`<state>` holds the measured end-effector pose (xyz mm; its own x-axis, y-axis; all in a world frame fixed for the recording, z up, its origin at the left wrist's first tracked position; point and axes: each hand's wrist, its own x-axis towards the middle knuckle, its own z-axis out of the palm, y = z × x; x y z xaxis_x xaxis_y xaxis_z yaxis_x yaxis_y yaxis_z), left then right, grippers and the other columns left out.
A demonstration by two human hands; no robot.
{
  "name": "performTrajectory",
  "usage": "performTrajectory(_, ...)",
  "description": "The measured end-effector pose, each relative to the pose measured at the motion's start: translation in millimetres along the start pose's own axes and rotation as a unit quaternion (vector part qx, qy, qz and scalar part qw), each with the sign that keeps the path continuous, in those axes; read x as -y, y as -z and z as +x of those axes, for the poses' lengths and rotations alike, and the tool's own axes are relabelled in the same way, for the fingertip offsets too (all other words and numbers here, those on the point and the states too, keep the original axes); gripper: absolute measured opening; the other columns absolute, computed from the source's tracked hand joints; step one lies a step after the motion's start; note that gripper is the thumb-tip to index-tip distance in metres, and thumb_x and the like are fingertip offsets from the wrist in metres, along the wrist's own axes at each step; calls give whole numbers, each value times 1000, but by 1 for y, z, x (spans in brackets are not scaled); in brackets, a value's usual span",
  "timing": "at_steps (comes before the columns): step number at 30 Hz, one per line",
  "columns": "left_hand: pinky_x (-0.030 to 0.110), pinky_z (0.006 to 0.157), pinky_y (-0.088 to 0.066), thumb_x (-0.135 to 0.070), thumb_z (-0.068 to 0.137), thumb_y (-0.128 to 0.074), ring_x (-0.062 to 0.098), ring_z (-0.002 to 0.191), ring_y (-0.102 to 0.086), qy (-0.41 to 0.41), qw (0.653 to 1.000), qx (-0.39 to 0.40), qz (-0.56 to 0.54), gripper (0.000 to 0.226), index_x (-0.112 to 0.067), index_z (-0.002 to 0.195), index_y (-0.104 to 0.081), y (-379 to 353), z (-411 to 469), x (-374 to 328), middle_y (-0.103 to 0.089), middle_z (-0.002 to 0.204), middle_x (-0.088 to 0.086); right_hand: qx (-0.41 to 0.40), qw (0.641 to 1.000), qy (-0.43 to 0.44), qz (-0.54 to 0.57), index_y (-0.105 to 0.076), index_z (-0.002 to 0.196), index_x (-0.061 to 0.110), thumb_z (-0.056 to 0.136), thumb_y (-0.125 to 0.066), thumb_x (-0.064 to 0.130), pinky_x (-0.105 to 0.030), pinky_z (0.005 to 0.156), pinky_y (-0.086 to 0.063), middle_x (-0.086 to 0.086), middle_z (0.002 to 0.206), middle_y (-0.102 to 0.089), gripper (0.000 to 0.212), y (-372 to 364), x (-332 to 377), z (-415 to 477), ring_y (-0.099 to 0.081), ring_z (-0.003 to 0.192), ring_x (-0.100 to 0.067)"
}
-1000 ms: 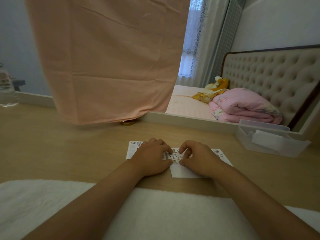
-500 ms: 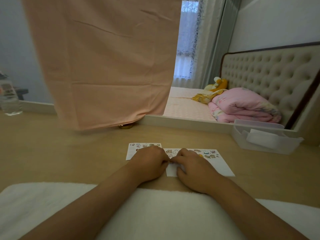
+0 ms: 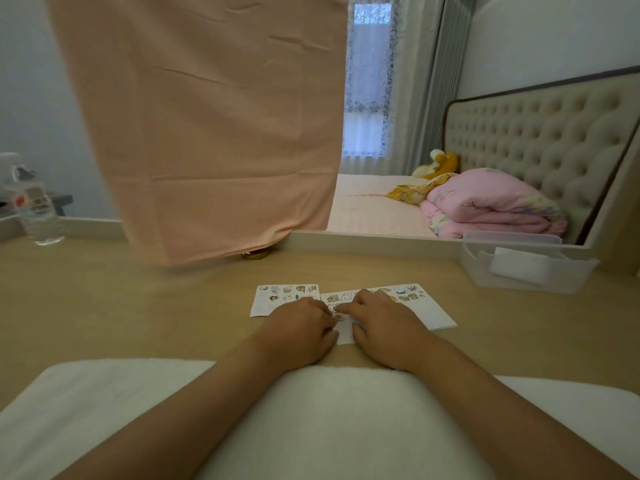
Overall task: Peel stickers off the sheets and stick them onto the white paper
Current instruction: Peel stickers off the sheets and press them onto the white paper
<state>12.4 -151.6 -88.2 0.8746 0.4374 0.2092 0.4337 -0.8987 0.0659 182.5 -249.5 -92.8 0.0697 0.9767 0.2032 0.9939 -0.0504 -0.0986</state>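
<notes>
Pale wood-grain laminate makes up the surface (image 3: pixel 138 306), smooth and matte, and it runs across the middle of the frame. A thick white fleecy pad (image 3: pixel 346 410) with a soft nap fills the bottom edge, and both forearms lie over it.

A peach cloth (image 3: pixel 207 133), thin and creased in fold lines, hangs over the upper left and centre. At the far left stands a clear ribbed water bottle (image 3: pixel 41 216). At the right edge sits a translucent rectangular plastic bin (image 3: pixel 519 287). Beyond a white ledge in the upper right is a bed (image 3: pixel 374 206) with a button-tufted beige headboard (image 3: pixel 536 140) and a puffy pink quilt (image 3: pixel 485 202) folded into a roll.

A small rectangular sticker sheet (image 3: pixel 284 299), glossy and printed with rows of cartoon figures, lies flat at centre frame. Just right of it and touching its edge is the white paper (image 3: pixel 433 315), a larger flat rectangle that carries a row of stickers along its far edge and is blank nearer the person.

The left hand (image 3: pixel 298 332) and the right hand (image 3: pixel 384 330) rest knuckles-up on the near left part of the paper. Their fingers (image 3: pixel 322 311) are curled inward so the tips meet over a small sticker (image 3: pixel 337 317). Whether they pinch it or press it flat cannot be told.
</notes>
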Motion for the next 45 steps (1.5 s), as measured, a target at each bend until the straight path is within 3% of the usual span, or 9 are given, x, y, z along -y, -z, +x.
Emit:
performTrajectory(10, 34, 87, -51, -43, 98, -49, 14, 112, -55, 54, 998, -23, -19, 36, -18, 113, -72, -3, 0, -9, -61, 118, -5, 29, 998, 36, -44, -64, 131, 41, 99, -43, 37, -35, 89, -43, 8, 126, -56, 38, 16, -2, -4, -48, 114, -19)
performTrajectory(16, 40, 99, -44, -40, 101, -46, 20, 122, -45, 27, 999, -24, -30, 40, -22, 135, -59, -10, 0, -5, -51, 129, 0, -5, 999, 30, -14, -69, 124, 38, 96, -48, 34, -33, 89, -46, 10, 118, -60, 35, 12, -2, -5, -52, 109, -19)
performTrajectory(23, 25, 86, -44, -44, 99, -53, 8, 113, -51, 17, 997, -52, -48, 32, -26, 113, -76, -5, -3, 1, -57, 123, -8, -5, 1000, 3, 10, -66, 125, 40, 93, -50, 36, -36, 90, -47, 13, 121, -59, 35, 13, -2, -5, -50, 114, -15)
performTrajectory(27, 31, 97, -47, -33, 92, -66, 2, 115, -49, 24, 991, -90, -94, 19, -23, 103, -78, -3, 1, 7, -57, 122, -10, -10, 1000, -18, 12, -63, 123, 37, 92, -50, 36, -32, 84, -44, 9, 120, -57, 34, 11, -2, -4, -50, 112, -16)
performTrajectory(31, 22, 104, -36, -30, 92, -66, 7, 127, -43, 46, 989, -88, -109, 33, -28, 125, -65, 3, 8, 23, -52, 131, -10, -16, 999, -47, 10, -61, 123, 34, 91, -51, 37, -32, 84, -43, 6, 120, -54, 34, 10, -3, -1, -51, 112, -18)
performTrajectory(35, 37, 115, -29, -56, 89, -61, 19, 143, -29, 131, 991, -20, -30, 69, -30, 149, -40, 4, 12, 39, -36, 156, -5, -23, 997, -72, 22, -56, 130, 35, 91, -51, 39, -32, 86, -43, 9, 121, -54, 39, 9, -5, 1, -52, 113, -16)
performTrajectory(37, 39, 118, -27, -62, 90, -55, 19, 146, -28, 156, 987, 5, -25, 74, -29, 153, -35, 1, 11, 44, -32, 160, -4, -26, 997, -74, 21, -50, 139, 35, 92, -50, 41, -33, 87, -42, 8, 125, -53, 47, 9, -5, 2, -51, 115, -16)
performTrajectory(42, 33, 102, -45, -59, 91, -59, 13, 127, -50, 139, 988, -30, -55, 56, -33, 140, -54, -2, 8, 49, -55, 142, -10, -64, 996, -57, 40, -49, 141, 36, 94, -52, 42, -30, 85, -43, 12, 123, -55, 47, 9, 1, 7, -53, 114, -12)
performTrajectory(45, 31, 96, -47, -56, 90, -63, 11, 121, -53, 120, 990, -32, -71, 50, -35, 135, -59, 2, 7, 52, -60, 137, -11, -76, 994, -30, 71, -55, 136, 38, 94, -57, 41, -28, 85, -46, 15, 120, -57, 43, 9, 9, 10, -56, 109, -9)
